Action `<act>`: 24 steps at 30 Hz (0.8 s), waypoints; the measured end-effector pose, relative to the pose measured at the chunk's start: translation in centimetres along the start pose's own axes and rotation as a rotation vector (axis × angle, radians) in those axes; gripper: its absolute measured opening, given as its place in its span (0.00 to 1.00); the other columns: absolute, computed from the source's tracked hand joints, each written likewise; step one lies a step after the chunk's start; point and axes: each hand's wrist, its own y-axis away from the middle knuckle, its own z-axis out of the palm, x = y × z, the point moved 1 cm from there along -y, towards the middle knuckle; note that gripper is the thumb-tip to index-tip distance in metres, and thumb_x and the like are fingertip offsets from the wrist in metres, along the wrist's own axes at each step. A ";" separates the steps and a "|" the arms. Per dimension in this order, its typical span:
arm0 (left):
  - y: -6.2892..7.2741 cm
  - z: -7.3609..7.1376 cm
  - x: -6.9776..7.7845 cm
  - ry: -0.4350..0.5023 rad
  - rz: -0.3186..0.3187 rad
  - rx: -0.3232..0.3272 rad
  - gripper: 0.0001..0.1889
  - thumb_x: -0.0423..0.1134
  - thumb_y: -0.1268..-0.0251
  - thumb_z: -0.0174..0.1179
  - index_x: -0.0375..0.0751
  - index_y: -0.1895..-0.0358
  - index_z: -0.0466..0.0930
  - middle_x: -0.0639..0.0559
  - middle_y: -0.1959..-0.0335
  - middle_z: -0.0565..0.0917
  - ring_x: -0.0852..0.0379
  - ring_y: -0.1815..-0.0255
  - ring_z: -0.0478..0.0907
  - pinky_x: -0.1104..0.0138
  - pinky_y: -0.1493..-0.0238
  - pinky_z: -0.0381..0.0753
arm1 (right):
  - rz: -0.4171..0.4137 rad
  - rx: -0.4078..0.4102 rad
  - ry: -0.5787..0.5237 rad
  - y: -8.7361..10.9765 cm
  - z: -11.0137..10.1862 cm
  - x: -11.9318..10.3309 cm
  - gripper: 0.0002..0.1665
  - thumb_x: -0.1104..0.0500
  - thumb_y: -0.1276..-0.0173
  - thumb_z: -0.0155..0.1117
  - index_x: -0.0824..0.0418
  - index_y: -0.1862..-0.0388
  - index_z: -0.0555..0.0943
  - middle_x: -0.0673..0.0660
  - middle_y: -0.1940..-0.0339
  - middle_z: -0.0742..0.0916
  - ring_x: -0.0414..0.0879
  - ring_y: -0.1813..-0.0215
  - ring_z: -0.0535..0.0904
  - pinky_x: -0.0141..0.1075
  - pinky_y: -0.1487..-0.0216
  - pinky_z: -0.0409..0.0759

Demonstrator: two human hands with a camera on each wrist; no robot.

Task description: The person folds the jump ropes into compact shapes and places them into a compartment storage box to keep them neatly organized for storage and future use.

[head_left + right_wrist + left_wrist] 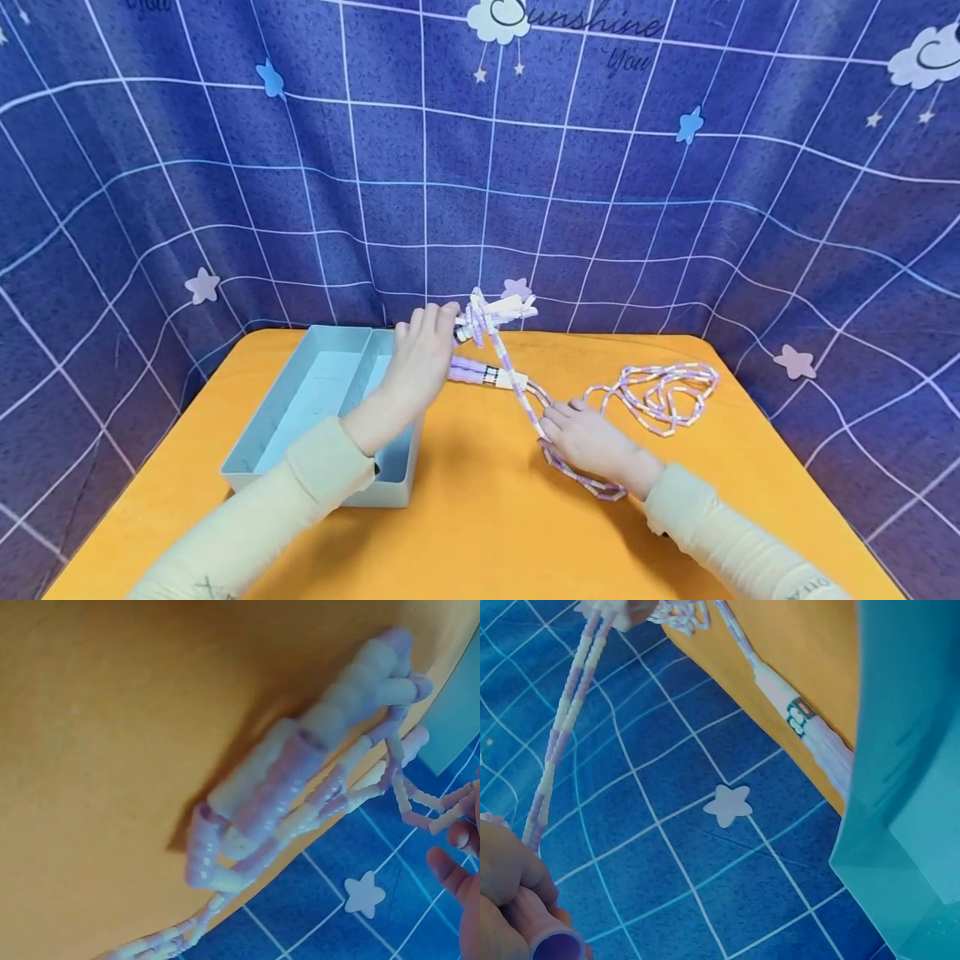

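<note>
My left hand (423, 350) grips a jump rope by its handle (536, 922), raised beside the blue-grey box. White and purple beaded rope (483, 318) is bunched around the white end just past the fingers. From there a beaded strand (512, 367) slants down to my right hand (592, 437), which holds it low over the table; its fingertips are partly hidden in the head view. Beaded loops (277, 787) hang or lie below the right hand. Under the raised bundle, a purple handle with a white end (491, 375) lies on the table.
A blue-grey box (411, 467) with a divider stands at the left of the orange-covered table (480, 533). More beaded rope (667, 396) lies in loose coils at the back right. A blue gridded curtain (450, 200) with stars hangs behind and along both sides.
</note>
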 end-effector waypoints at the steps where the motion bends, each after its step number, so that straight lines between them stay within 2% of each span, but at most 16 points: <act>1: 0.0 0.1 -0.1 -0.011 -0.007 -0.011 0.17 0.25 0.36 0.44 0.35 0.45 0.62 0.42 0.65 0.70 0.45 0.66 0.67 0.58 0.72 0.60 | -0.010 0.001 -0.002 -0.1 -0.2 -0.1 0.13 0.49 0.35 0.58 0.58 0.63 0.74 0.53 0.62 0.80 0.48 0.58 0.76 0.40 0.61 0.70; 6: 0.0 0.4 -0.8 -0.085 -0.037 -0.042 0.17 0.28 0.37 0.48 0.36 0.45 0.64 0.41 0.65 0.71 0.45 0.66 0.68 0.58 0.72 0.61 | -0.066 -0.002 0.017 -0.8 -1.3 -0.4 0.10 0.51 0.34 0.53 0.57 0.68 0.71 0.50 0.68 0.77 0.47 0.62 0.74 0.40 0.62 0.68; 13: 0.3 1.2 -2.1 -0.222 -0.090 -0.111 0.18 0.32 0.37 0.53 0.39 0.44 0.66 0.41 0.64 0.71 0.44 0.63 0.69 0.56 0.70 0.64 | -0.132 0.019 0.055 -2.2 -4.2 -0.2 0.05 0.59 0.46 0.52 0.57 0.69 0.69 0.50 0.69 0.75 0.47 0.65 0.70 0.40 0.66 0.63; 16: 0.4 1.4 -2.6 -0.257 -0.122 -0.148 0.19 0.33 0.37 0.53 0.40 0.42 0.66 0.40 0.62 0.71 0.44 0.61 0.69 0.56 0.69 0.65 | -0.145 0.028 0.091 -3.0 -5.8 0.3 0.04 0.59 0.40 0.48 0.57 0.69 0.70 0.51 0.68 0.76 0.47 0.67 0.69 0.40 0.66 0.63; 19: 0.6 1.6 -2.9 -0.279 -0.142 -0.170 0.19 0.33 0.36 0.52 0.41 0.42 0.66 0.40 0.62 0.72 0.43 0.61 0.70 0.55 0.69 0.66 | -0.155 0.029 0.127 -3.7 -7.4 0.9 0.10 0.58 0.32 0.40 0.57 0.69 0.70 0.51 0.69 0.76 0.46 0.68 0.67 0.40 0.66 0.62; 24: 0.8 2.0 -3.1 -0.289 -0.136 -0.204 0.18 0.34 0.35 0.51 0.42 0.43 0.65 0.40 0.62 0.72 0.43 0.61 0.70 0.55 0.69 0.67 | -0.187 0.044 0.166 -4.8 -10.0 1.7 0.15 0.56 0.28 0.34 0.57 0.68 0.70 0.51 0.69 0.74 0.46 0.69 0.65 0.39 0.66 0.62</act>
